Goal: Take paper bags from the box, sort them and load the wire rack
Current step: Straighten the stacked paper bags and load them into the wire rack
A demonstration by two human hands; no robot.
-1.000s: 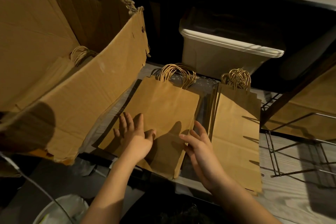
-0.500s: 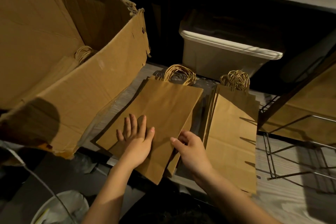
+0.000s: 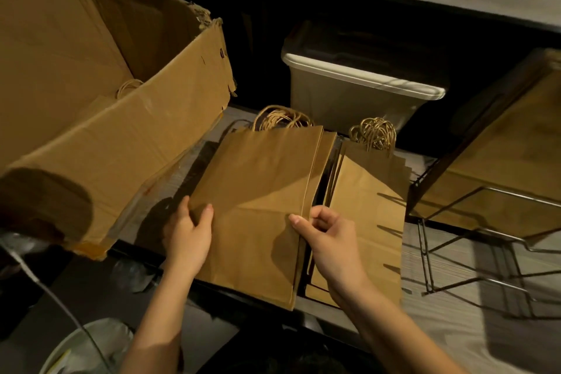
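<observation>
The middle stack of bags (image 3: 261,191) is lying on the worktop (image 3: 455,328) — the cardboard box (image 3: 121,146) sitting to its left, a second stack (image 3: 367,212) lying just to its right, the wire rack (image 3: 485,252) standing farther right, the plastic bin (image 3: 349,94) sitting behind it, and the left hand (image 3: 188,237) and right hand (image 3: 331,240) gripping its side edges.

Single head cam, wide-angle, looks fwd and down, close over paper bags (image 3: 258,206).

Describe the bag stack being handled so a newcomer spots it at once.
Find the big torn cardboard box on the left. Right of it two stacks of brown paper bags lie side by side. The left stack, gripped at its side edges by the left hand and right hand, is it; no hand holds the right stack.
</observation>
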